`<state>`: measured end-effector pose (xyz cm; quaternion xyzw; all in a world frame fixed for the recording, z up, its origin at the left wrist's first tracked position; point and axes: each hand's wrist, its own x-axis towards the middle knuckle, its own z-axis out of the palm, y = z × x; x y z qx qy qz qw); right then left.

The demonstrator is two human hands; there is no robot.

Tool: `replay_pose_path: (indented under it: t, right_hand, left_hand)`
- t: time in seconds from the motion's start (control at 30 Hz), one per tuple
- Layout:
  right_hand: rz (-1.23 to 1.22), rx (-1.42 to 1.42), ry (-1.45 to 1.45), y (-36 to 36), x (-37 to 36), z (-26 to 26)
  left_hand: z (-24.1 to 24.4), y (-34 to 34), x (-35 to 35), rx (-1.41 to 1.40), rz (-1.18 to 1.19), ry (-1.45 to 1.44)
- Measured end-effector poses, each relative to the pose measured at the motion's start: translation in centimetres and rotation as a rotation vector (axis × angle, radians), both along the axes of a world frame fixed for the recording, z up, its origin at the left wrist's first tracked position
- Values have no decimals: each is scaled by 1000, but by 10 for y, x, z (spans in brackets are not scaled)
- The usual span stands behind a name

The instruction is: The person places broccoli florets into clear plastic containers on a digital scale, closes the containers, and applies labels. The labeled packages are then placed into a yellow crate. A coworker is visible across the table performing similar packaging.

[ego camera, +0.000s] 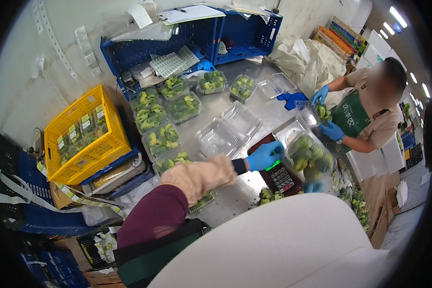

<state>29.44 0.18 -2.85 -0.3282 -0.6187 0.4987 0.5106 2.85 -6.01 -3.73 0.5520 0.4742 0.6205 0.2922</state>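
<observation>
My left hand [265, 155], in a blue glove, is above a dark red digital scale [281, 178] with a lit green display. Its fingers are partly bent, with nothing seen in them. My right hand [313, 186], also blue-gloved, shows only in part beyond the white brim. It is at the near edge of a clear plastic container of broccoli [309, 154], which is tilted and motion-blurred above the scale's metal tray [287, 129]. The brim hides my right wrist and arm. Loose broccoli [270, 195] lies just before the scale.
Filled broccoli containers [161, 141] line the table's left side. Open clear containers [221, 135] lie mid-table. Blue crates [250, 36] stand behind; a yellow crate [88, 154] holds packed containers. Opposite, a co-worker [369, 104] in blue gloves holds broccoli [323, 113].
</observation>
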Motion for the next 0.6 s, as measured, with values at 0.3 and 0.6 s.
replay_pose_path:
  t: [0.3,0.6]
  right_hand:
    - [129,-685,-201,-165,-31,-160]
    - [115,-288,-160,-176,18,-11]
  left_hand:
    - [-89,-155,-58,-912,-322,234]
    - [6,-233,20,-634,-284,-261]
